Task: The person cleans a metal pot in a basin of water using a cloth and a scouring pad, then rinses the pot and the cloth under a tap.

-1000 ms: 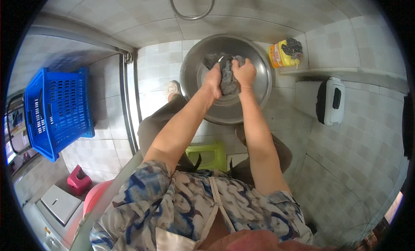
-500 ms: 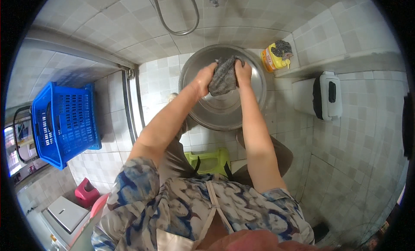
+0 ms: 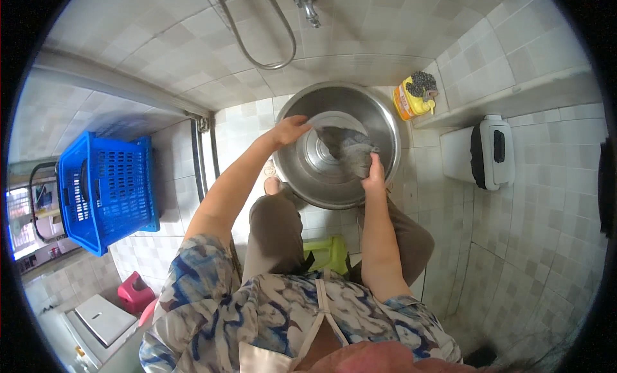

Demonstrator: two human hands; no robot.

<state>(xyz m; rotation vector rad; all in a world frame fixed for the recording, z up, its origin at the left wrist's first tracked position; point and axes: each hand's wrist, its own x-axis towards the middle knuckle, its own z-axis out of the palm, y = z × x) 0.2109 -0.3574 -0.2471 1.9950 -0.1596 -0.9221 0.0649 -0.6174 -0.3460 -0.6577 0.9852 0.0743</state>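
A large round metal basin [image 3: 299, 174] stands on the tiled floor before me. A dark grey cloth [image 3: 357, 156] hangs over its inside, bunched toward the right and blurred at its left part. My right hand [image 3: 375, 172] is closed on the cloth's right side, above the right part of the basin. Over the basin's left rim, my left hand [image 3: 292, 130] has its fingers stretched out and holds nothing. Its fingertips are close to the cloth's left end; whether they touch is hard to tell.
A yellow pump bottle [image 3: 406, 100] with a scouring pad [image 3: 422, 84] on it stands behind right. A white bin [image 3: 491, 152] is at the right wall. A blue plastic basket [image 3: 109, 186] is at left. A tap [image 3: 307, 7] and hose [image 3: 276, 64] hang above. A green stool [image 3: 326, 254] is below me.
My left hand has let go of the cloth and moved left of it. My right hand has moved lower with the cloth, which now spreads leftward. The view has shifted slightly.
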